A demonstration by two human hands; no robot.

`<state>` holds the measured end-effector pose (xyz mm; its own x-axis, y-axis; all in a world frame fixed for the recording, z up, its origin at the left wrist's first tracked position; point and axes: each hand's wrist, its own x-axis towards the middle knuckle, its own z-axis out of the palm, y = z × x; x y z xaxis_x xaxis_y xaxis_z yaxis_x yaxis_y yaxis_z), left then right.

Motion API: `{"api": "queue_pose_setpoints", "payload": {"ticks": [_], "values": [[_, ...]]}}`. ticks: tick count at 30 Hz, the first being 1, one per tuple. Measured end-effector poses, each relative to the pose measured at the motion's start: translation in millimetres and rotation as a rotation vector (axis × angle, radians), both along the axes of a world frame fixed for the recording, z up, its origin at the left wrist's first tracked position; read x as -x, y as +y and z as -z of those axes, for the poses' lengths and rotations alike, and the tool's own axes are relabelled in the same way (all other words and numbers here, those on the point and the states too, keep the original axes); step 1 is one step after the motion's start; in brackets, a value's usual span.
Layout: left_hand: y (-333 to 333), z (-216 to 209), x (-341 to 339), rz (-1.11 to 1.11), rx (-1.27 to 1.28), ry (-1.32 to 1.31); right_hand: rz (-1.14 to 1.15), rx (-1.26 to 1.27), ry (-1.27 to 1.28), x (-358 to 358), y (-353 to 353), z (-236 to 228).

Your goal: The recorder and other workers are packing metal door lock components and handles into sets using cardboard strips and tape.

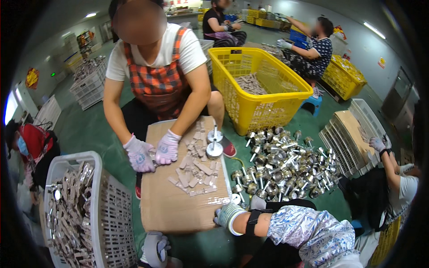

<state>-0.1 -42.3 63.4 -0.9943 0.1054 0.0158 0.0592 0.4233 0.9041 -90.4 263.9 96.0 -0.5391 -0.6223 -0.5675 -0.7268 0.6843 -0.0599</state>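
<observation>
My right hand (pixel 229 217), in a striped glove, is at the near right corner of a cardboard-topped work surface (pixel 178 210). Its fingers are curled, and what they hold, if anything, is hidden. Low in the picture is my left hand (pixel 156 249), in a grey glove with a strap, off the board's near edge; its fingers look bent in, their contents hidden. Flat beige-grey clips (pixel 196 167) lie scattered on the board. Two round metal pieces with upright stems (pixel 214 150) stand at its far right. Opposite, a co-worker's gloved hands (pixel 154 152) meet over the board around something small.
A white crate (pixel 100 196) full of clips stands at left. Many metal cups with stems (pixel 286 165) are heaped on the green floor at right. Behind them is a yellow basket (pixel 263 100). Another person's gloved hands (pixel 380 143) are by stacked crates at far right.
</observation>
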Motion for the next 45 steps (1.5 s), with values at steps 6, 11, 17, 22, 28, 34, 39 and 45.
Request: {"api": "queue_pose_setpoints", "payload": {"ticks": [6,11,17,22,28,34,39,45], "values": [[-25,47,-3,0.253,0.146,0.347,0.008,0.021,0.01,-6,3,-9],[-16,36,-7,-0.039,-0.25,-0.201,-0.01,0.012,-0.003,-4,2,-16],[-6,8,-1,0.109,0.125,0.205,-0.02,-0.031,-0.01,2,-1,-40],[1,-4,2,0.059,-0.035,0.053,-0.015,-0.068,0.005,0,-1,-37],[-12,15,-10,0.004,-0.169,-0.208,-0.03,-0.057,0.002,-1,-5,-40],[-12,20,-12,0.007,-0.229,-0.156,-0.01,-0.145,-0.059,1,-10,-46],[-11,13,-9,0.027,-0.051,-0.096,-0.014,-0.131,-0.021,0,-7,-36],[-3,5,-5,-0.068,-0.109,-0.13,-0.01,-0.131,-0.033,1,-9,-43]]}}
